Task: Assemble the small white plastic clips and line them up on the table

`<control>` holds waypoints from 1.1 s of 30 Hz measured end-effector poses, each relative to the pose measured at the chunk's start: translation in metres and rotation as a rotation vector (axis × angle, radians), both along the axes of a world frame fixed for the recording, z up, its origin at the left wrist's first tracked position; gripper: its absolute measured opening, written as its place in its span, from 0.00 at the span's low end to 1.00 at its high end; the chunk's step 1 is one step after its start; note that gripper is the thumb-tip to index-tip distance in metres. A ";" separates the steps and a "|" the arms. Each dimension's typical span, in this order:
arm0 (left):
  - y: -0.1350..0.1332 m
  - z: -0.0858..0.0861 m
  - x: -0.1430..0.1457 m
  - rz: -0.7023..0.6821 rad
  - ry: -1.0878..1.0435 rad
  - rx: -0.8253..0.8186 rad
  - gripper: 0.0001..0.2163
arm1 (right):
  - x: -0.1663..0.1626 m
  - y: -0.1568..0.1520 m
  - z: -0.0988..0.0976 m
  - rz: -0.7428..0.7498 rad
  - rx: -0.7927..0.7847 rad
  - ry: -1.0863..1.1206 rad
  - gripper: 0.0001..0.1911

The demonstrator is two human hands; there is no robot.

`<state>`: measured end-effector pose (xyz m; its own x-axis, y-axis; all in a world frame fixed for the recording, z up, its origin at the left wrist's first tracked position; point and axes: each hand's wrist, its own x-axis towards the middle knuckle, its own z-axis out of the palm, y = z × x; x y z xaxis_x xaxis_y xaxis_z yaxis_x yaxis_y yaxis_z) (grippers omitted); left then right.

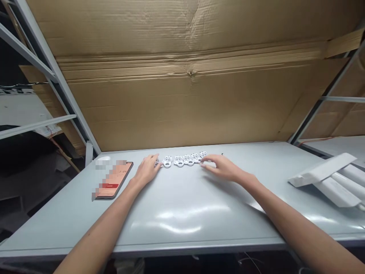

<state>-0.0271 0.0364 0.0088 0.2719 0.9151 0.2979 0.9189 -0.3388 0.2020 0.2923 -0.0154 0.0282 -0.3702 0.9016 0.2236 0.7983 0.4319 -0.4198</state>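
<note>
A row of small, flat white pieces (188, 160) with cut-out holes and a ring-like lower end lies near the back of the table; their exact kind is too small to tell. At the row's left end, my left hand (146, 168) has its thumb and fingers around one white piece (156, 163), partly hidden by them. Beside that hand lies another white piece (167, 161), apart from the rest. My right hand (224, 167) is at the row's right end, thumb and forefinger apart, its fingertips close to the last pieces (202, 154).
A phone (112, 182) with a lit, partly blurred screen lies left of my left arm, with a small white round object (105, 159) behind it. White packets or boxes (327, 179) lie at the right. Cardboard (188, 110) walls the back; grey metal posts (70, 95) frame the table (176, 205).
</note>
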 end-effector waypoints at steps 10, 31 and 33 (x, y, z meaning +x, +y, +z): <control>-0.050 -0.001 0.057 -0.366 -0.059 0.124 0.20 | 0.037 0.021 -0.005 -0.605 -0.084 -0.161 0.10; -0.044 -0.002 0.047 -0.455 0.005 0.040 0.19 | 0.032 0.022 -0.007 -0.456 0.033 0.087 0.11; -0.043 -0.003 0.048 -0.454 0.002 0.048 0.19 | 0.023 0.019 -0.005 -0.320 0.056 0.242 0.12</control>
